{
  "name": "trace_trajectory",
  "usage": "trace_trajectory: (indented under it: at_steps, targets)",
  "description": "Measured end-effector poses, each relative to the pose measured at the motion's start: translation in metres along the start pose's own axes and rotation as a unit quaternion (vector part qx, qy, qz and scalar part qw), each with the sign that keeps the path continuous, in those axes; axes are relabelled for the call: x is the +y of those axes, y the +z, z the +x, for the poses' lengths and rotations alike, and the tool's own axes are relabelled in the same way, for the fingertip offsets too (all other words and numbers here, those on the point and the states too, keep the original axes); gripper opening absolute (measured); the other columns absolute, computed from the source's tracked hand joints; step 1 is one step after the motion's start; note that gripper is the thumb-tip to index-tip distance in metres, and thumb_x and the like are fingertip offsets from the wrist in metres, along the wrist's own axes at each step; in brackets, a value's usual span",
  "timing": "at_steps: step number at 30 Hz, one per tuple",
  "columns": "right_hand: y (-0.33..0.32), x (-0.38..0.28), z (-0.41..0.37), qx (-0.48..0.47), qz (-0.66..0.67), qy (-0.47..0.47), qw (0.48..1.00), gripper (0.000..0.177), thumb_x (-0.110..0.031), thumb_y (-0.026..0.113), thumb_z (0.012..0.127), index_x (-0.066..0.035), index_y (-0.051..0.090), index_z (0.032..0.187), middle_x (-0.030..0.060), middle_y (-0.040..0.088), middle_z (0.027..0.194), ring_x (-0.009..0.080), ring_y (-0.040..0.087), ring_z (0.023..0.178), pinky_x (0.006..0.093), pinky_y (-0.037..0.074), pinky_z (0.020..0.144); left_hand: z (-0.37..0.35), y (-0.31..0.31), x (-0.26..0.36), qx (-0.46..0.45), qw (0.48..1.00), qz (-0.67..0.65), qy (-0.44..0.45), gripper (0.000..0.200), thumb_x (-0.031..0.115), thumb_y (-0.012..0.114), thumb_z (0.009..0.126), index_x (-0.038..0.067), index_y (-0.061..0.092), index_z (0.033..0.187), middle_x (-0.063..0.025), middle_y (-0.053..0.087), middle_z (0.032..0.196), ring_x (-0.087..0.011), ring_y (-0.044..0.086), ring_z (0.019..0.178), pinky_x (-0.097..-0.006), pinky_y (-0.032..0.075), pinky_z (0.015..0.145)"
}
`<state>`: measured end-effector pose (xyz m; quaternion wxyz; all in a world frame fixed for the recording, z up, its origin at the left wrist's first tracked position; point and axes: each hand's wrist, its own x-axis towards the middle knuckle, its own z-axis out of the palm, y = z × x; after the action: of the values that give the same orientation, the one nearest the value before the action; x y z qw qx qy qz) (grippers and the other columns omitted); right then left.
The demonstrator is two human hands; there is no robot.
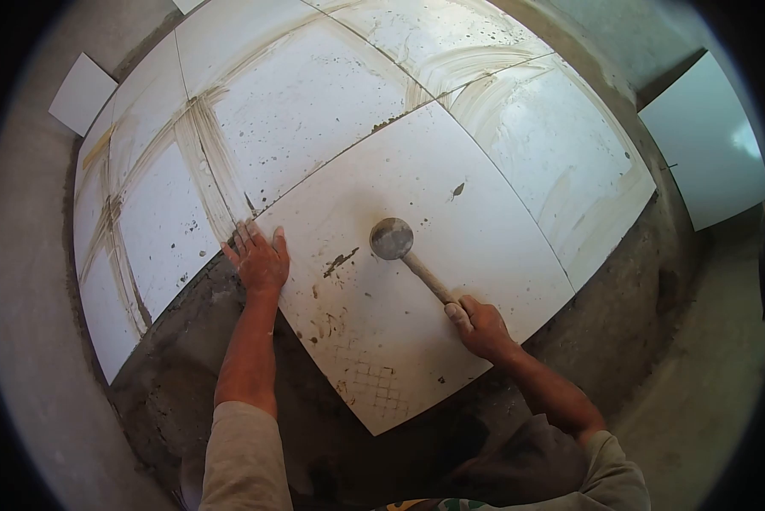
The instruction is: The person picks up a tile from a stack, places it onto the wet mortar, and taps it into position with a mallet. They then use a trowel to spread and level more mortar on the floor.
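A large white tile, marked with dirt and a grid-shaped smudge near its lower corner, lies against other tiles in the middle of the view. My right hand is wrapped round the wooden handle of a mallet, whose round grey head is over the tile's middle. At the tile's left corner, my left hand rests flat with its fingers spread, the fingertips near the joint with the neighbouring tiles. Whether the mallet head touches the tile I cannot tell.
Laid white tiles with smeared joints stretch beyond. Dark, rough mortar or ground borders them on the near side. A loose tile leans at the right, and a smaller piece is at the upper left by the wall.
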<state>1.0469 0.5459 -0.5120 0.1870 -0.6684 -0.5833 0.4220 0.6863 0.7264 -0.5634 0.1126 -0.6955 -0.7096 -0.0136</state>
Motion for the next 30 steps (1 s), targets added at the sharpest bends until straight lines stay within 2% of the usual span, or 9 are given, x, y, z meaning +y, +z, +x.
trace_trajectory:
  at_steps: [10, 13, 16, 18, 19, 21, 23, 25, 30]
  targets:
    - [-0.014, 0.016, -0.012, 0.068, 0.078, 0.045, 0.994, 0.043, -0.042, 0.047, 0.098, -0.003, 0.048, 0.082, 0.0178, 0.051, 0.06, 0.0362, 0.052, 0.052, 0.0444, 0.04, 0.052, 0.0, -0.006, 0.004, -0.029, 0.999, 0.013, -0.009, 0.072, 0.047, 0.038, 0.097, -0.01, 0.03, 0.14, -0.0309, 0.036, 0.143, -0.0421, 0.034, 0.135, -0.06, 0.008, 0.113]
    - [-0.021, 0.001, -0.017, 0.088, 0.121, 0.02, 0.989, 0.041, -0.041, 0.047, 0.098, -0.003, 0.047, 0.083, 0.0168, 0.05, 0.059, 0.0348, 0.051, 0.05, 0.0432, 0.039, 0.05, 0.001, -0.006, 0.004, -0.037, 0.999, 0.016, -0.013, 0.071, 0.048, 0.038, 0.097, -0.009, 0.03, 0.14, -0.0307, 0.035, 0.143, -0.0416, 0.033, 0.135, -0.0599, 0.008, 0.113]
    - [-0.032, -0.03, -0.024, 0.108, 0.133, -0.066, 0.983, 0.041, -0.041, 0.047, 0.098, -0.003, 0.047, 0.083, 0.0159, 0.05, 0.058, 0.0356, 0.052, 0.051, 0.0434, 0.04, 0.05, -0.001, -0.003, 0.003, -0.018, 1.0, 0.014, -0.007, 0.071, 0.047, 0.038, 0.097, -0.009, 0.031, 0.14, -0.0304, 0.035, 0.144, -0.0412, 0.033, 0.136, -0.0598, 0.009, 0.113]
    - [-0.032, -0.043, -0.029, 0.074, 0.073, -0.149, 0.983, 0.039, -0.039, 0.049, 0.097, -0.003, 0.047, 0.083, 0.0154, 0.051, 0.059, 0.0365, 0.054, 0.052, 0.0447, 0.042, 0.05, -0.002, -0.004, 0.004, -0.018, 1.0, 0.012, -0.008, 0.071, 0.047, 0.039, 0.097, -0.009, 0.031, 0.14, -0.0301, 0.035, 0.144, -0.041, 0.033, 0.136, -0.0598, 0.009, 0.113]
    - [-0.03, -0.043, -0.029, 0.076, 0.074, -0.15, 0.983, 0.039, -0.039, 0.049, 0.097, -0.003, 0.047, 0.083, 0.0154, 0.051, 0.059, 0.0365, 0.054, 0.052, 0.0447, 0.042, 0.05, -0.001, -0.004, 0.004, -0.016, 1.0, 0.012, -0.011, 0.07, 0.047, 0.039, 0.097, -0.008, 0.031, 0.14, -0.0298, 0.035, 0.144, -0.0407, 0.033, 0.136, -0.0598, 0.009, 0.113]
    - [-0.022, -0.041, -0.033, -0.028, 0.024, -0.159, 0.987, 0.038, -0.039, 0.051, 0.096, -0.004, 0.047, 0.084, 0.0149, 0.053, 0.06, 0.0367, 0.057, 0.054, 0.0458, 0.044, 0.052, 0.0, -0.004, 0.004, -0.015, 1.0, 0.017, -0.011, 0.07, 0.047, 0.039, 0.097, -0.008, 0.031, 0.14, -0.0295, 0.035, 0.144, -0.0406, 0.033, 0.136, -0.0598, 0.009, 0.113]
    - [-0.008, -0.03, -0.036, -0.041, -0.026, -0.157, 0.986, 0.037, -0.039, 0.052, 0.095, -0.004, 0.048, 0.084, 0.0137, 0.055, 0.06, 0.0357, 0.06, 0.057, 0.0463, 0.046, 0.053, -0.002, 0.001, 0.003, -0.017, 1.0, 0.02, -0.016, 0.07, 0.047, 0.039, 0.097, -0.008, 0.031, 0.14, -0.0292, 0.035, 0.144, -0.0404, 0.033, 0.136, -0.0599, 0.009, 0.113]
    - [0.0, -0.025, -0.038, -0.098, -0.056, -0.085, 0.99, 0.038, -0.04, 0.051, 0.096, -0.005, 0.048, 0.085, 0.0137, 0.056, 0.062, 0.0363, 0.06, 0.058, 0.0473, 0.046, 0.056, -0.002, 0.005, 0.001, 0.047, 0.999, 0.009, 0.008, 0.064, 0.044, 0.043, 0.097, -0.006, 0.034, 0.136, -0.0295, 0.04, 0.14, -0.0417, 0.038, 0.132, -0.0649, 0.013, 0.109]
    - [0.01, -0.018, -0.037, -0.124, -0.103, -0.047, 0.986, 0.038, -0.041, 0.051, 0.095, -0.005, 0.049, 0.084, 0.015, 0.058, 0.065, 0.0374, 0.06, 0.06, 0.0481, 0.046, 0.058, -0.003, 0.005, 0.001, 0.039, 0.999, 0.003, -0.002, 0.065, 0.044, 0.044, 0.096, -0.006, 0.033, 0.137, -0.0286, 0.04, 0.141, -0.0416, 0.038, 0.132, -0.065, 0.013, 0.109]
